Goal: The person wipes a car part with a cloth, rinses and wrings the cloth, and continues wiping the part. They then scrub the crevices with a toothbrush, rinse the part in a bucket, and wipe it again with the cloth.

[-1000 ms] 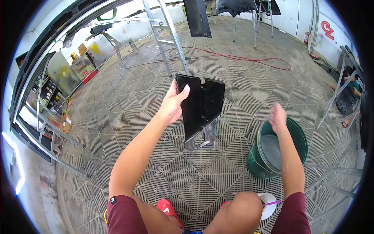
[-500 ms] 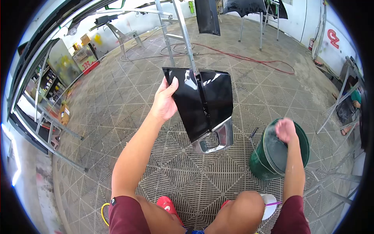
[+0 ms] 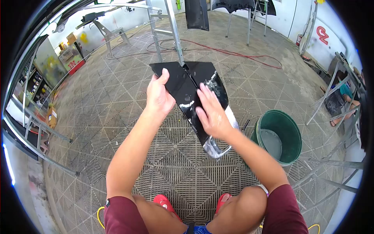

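Note:
A glossy black panel (image 3: 179, 87), like a car body trim piece, is held up in front of me, with a narrow slot down its middle. A silver end piece with an opening (image 3: 213, 149) forms its lower end. My left hand (image 3: 159, 93) grips the panel's left edge, thumb on the front face. Flat against the panel's face, right of the slot, lies my right hand (image 3: 213, 114), wet and with fingers stretched out. Wet patches (image 3: 212, 84) show on the black surface. Whether anything is under my right palm is hidden.
A green bucket (image 3: 295, 140) with greyish water stands at the right. A metal stand (image 3: 173, 31) rises behind the panel. Red hose (image 3: 249, 57) crosses the grated floor (image 3: 128, 89). Other black panels (image 3: 196, 15) hang at the back. Another person's arm (image 3: 352, 105) shows at far right.
My right hand has moved from over the bucket to the panel's face. The panel has tilted, and wet patches now show on it. My left hand keeps its hold.

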`<act>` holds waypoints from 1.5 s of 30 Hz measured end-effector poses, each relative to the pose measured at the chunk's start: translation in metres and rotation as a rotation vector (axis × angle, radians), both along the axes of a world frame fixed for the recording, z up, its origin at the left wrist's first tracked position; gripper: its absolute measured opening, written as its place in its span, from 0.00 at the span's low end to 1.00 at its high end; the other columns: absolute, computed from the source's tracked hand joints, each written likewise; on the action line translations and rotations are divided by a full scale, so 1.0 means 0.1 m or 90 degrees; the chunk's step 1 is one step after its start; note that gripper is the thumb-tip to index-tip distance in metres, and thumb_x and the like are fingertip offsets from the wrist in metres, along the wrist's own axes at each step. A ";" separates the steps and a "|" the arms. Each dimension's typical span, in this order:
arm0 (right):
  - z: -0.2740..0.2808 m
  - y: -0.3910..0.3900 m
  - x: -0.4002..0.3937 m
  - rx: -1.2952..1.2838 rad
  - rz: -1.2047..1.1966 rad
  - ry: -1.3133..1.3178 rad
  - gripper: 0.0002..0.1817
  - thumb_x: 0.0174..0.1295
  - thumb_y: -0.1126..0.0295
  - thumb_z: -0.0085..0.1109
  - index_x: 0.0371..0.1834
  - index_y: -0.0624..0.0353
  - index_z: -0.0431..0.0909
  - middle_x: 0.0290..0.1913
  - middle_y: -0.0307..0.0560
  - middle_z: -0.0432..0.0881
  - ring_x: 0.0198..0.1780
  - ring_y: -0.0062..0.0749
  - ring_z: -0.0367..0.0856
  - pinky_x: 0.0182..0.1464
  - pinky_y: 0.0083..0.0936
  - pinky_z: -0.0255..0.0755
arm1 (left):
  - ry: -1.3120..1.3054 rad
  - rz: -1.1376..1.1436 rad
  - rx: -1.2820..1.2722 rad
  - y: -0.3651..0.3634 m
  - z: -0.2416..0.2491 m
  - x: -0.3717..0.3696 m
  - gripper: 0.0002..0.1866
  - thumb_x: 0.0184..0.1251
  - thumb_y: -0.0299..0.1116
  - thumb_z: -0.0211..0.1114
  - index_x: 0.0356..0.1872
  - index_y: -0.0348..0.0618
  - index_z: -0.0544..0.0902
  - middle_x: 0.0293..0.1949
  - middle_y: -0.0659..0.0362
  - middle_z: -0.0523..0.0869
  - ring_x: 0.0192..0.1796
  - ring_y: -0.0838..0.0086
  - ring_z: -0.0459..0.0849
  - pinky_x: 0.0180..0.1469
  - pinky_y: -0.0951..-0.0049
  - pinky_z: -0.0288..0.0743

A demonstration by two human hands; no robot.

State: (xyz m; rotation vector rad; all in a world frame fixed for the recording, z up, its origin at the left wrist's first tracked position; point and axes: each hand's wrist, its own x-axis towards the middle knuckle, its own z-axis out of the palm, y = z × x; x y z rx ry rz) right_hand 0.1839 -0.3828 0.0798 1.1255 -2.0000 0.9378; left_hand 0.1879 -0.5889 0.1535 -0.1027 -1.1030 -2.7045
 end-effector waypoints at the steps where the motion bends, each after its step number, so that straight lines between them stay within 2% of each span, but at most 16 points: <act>1: -0.06 -0.01 0.12 0.041 -0.030 0.019 0.27 0.70 0.70 0.60 0.70 0.70 0.72 0.74 0.68 0.71 0.76 0.63 0.69 0.78 0.50 0.62 | 0.014 0.008 0.020 -0.04 0.04 0.04 0.15 0.83 0.35 0.57 0.61 0.37 0.77 0.55 0.51 0.87 0.58 0.58 0.87 0.63 0.52 0.82; 5: -0.16 0.09 0.30 0.054 -0.011 0.012 0.31 0.65 0.70 0.64 0.72 0.68 0.72 0.75 0.64 0.70 0.77 0.61 0.68 0.79 0.52 0.60 | 0.025 0.019 0.024 -0.07 0.17 0.25 0.12 0.84 0.33 0.56 0.58 0.39 0.76 0.54 0.52 0.86 0.57 0.59 0.87 0.63 0.53 0.83; 8: -0.26 0.22 0.32 0.123 -0.010 0.098 0.33 0.60 0.70 0.68 0.70 0.66 0.74 0.76 0.58 0.72 0.75 0.57 0.71 0.76 0.52 0.64 | 0.063 -0.011 -0.001 -0.15 0.28 0.37 0.13 0.83 0.33 0.57 0.60 0.38 0.77 0.56 0.51 0.86 0.59 0.60 0.87 0.64 0.54 0.82; 11: -0.34 0.34 0.24 0.065 -0.028 0.133 0.34 0.56 0.69 0.71 0.68 0.66 0.75 0.73 0.58 0.75 0.70 0.59 0.75 0.74 0.50 0.67 | 0.069 -0.023 -0.003 -0.30 0.34 0.42 0.14 0.83 0.34 0.57 0.61 0.37 0.77 0.57 0.51 0.86 0.60 0.59 0.87 0.65 0.55 0.82; 12: -0.30 0.35 0.24 0.016 -0.096 0.113 0.35 0.53 0.67 0.74 0.67 0.66 0.76 0.72 0.62 0.74 0.70 0.60 0.74 0.74 0.49 0.65 | 0.070 -0.027 0.009 -0.36 0.36 0.43 0.16 0.83 0.35 0.58 0.63 0.37 0.76 0.58 0.50 0.86 0.61 0.60 0.86 0.66 0.55 0.81; 15: -0.15 0.41 0.24 -0.073 -0.168 -0.062 0.52 0.54 0.56 0.78 0.78 0.67 0.61 0.75 0.70 0.66 0.75 0.66 0.65 0.78 0.53 0.56 | 0.126 -0.049 -0.013 -0.45 0.49 0.50 0.17 0.84 0.36 0.57 0.64 0.37 0.76 0.60 0.50 0.86 0.62 0.61 0.86 0.67 0.56 0.80; 16: -0.16 0.46 0.18 -0.061 -0.161 -0.089 0.56 0.56 0.52 0.77 0.80 0.68 0.54 0.75 0.71 0.67 0.76 0.64 0.65 0.78 0.50 0.57 | 0.123 -0.066 -0.008 -0.45 0.56 0.55 0.18 0.84 0.36 0.56 0.66 0.36 0.75 0.61 0.51 0.85 0.62 0.62 0.85 0.67 0.57 0.80; 20: -0.10 0.43 0.12 -0.148 -0.086 -0.277 0.53 0.58 0.51 0.77 0.78 0.69 0.57 0.68 0.67 0.74 0.69 0.53 0.75 0.72 0.44 0.67 | 0.158 -0.042 -0.061 -0.34 0.70 0.72 0.21 0.86 0.38 0.52 0.68 0.34 0.74 0.65 0.49 0.84 0.65 0.61 0.85 0.67 0.57 0.81; 23: -0.08 0.44 0.13 -0.132 -0.080 -0.346 0.47 0.60 0.50 0.76 0.73 0.68 0.63 0.49 0.52 0.82 0.46 0.35 0.82 0.52 0.34 0.77 | 0.182 -0.055 -0.068 -0.33 0.71 0.78 0.21 0.86 0.38 0.52 0.68 0.34 0.75 0.66 0.49 0.83 0.66 0.62 0.84 0.67 0.56 0.80; 30: -0.16 0.46 0.13 -0.223 0.010 -0.387 0.41 0.60 0.52 0.78 0.67 0.66 0.66 0.45 0.47 0.82 0.43 0.28 0.81 0.49 0.29 0.77 | 0.223 -0.071 -0.112 -0.23 0.77 0.91 0.21 0.87 0.37 0.51 0.70 0.34 0.73 0.66 0.49 0.83 0.68 0.60 0.83 0.70 0.54 0.78; 33: -0.18 0.47 0.12 -0.236 0.025 -0.406 0.41 0.59 0.53 0.79 0.65 0.66 0.67 0.44 0.45 0.82 0.40 0.26 0.80 0.47 0.27 0.77 | 0.276 -0.146 -0.096 -0.22 0.81 0.93 0.21 0.87 0.38 0.50 0.70 0.35 0.73 0.66 0.48 0.83 0.68 0.59 0.83 0.71 0.52 0.77; 35: -0.18 0.46 0.12 -0.235 -0.003 -0.352 0.41 0.58 0.53 0.80 0.65 0.65 0.67 0.41 0.43 0.83 0.38 0.25 0.80 0.45 0.26 0.77 | 0.225 -0.098 -0.113 -0.22 0.82 0.94 0.18 0.84 0.34 0.57 0.68 0.40 0.73 0.61 0.54 0.85 0.62 0.64 0.86 0.65 0.55 0.83; 39: -0.17 0.42 0.16 -0.257 -0.036 -0.333 0.42 0.56 0.50 0.81 0.63 0.64 0.69 0.39 0.42 0.84 0.36 0.24 0.80 0.44 0.26 0.77 | 0.158 -0.042 -0.076 -0.24 0.79 0.83 0.21 0.87 0.39 0.51 0.69 0.37 0.75 0.65 0.50 0.84 0.67 0.61 0.83 0.70 0.54 0.78; 41: -0.14 0.38 0.23 -0.231 -0.110 -0.359 0.42 0.54 0.48 0.82 0.62 0.63 0.71 0.38 0.42 0.85 0.35 0.24 0.79 0.43 0.26 0.77 | 0.112 0.021 -0.162 -0.25 0.76 0.71 0.21 0.86 0.42 0.54 0.67 0.39 0.76 0.63 0.53 0.85 0.64 0.64 0.85 0.69 0.57 0.79; 43: -0.13 0.34 0.25 -0.249 -0.126 -0.360 0.41 0.53 0.47 0.83 0.60 0.63 0.73 0.36 0.41 0.84 0.34 0.24 0.79 0.42 0.27 0.77 | 0.053 -0.017 -0.230 -0.27 0.65 0.61 0.22 0.83 0.46 0.59 0.66 0.40 0.77 0.62 0.55 0.85 0.64 0.66 0.85 0.68 0.58 0.79; 45: -0.01 0.33 0.32 -0.230 -0.186 -0.448 0.41 0.53 0.46 0.82 0.59 0.62 0.73 0.34 0.40 0.83 0.34 0.24 0.79 0.41 0.28 0.76 | -0.019 -0.032 -0.251 -0.22 0.39 0.52 0.31 0.76 0.45 0.70 0.71 0.38 0.71 0.62 0.55 0.83 0.65 0.67 0.81 0.67 0.60 0.78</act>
